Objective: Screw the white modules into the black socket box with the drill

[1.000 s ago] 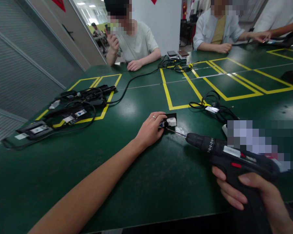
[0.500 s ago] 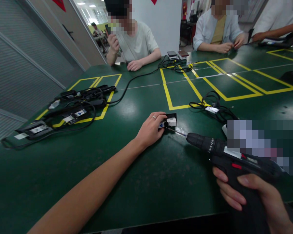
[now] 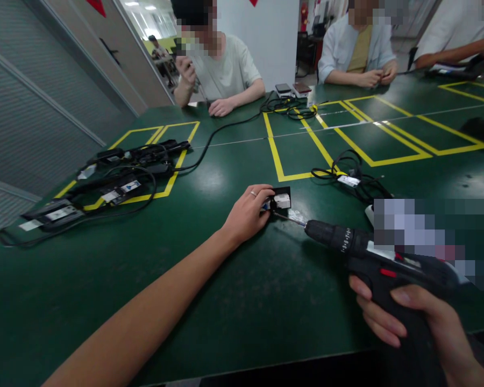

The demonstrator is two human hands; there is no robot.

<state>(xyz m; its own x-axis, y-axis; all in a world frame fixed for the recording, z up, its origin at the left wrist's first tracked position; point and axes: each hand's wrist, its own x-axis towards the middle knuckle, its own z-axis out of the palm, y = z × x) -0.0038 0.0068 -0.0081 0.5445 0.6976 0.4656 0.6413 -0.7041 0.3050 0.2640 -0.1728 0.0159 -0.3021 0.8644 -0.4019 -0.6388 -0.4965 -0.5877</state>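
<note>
Black cabled devices (image 3: 121,189) overlap yellow tape (image 3: 173,180), with a pale-shirted person (image 3: 237,64) beyond

Pale glare on green tabletop (image 3: 215,180)

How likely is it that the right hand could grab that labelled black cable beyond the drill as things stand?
Probably not: the right hand is wrapped around the drill, whose body lies between it and the cable in this view.
</note>
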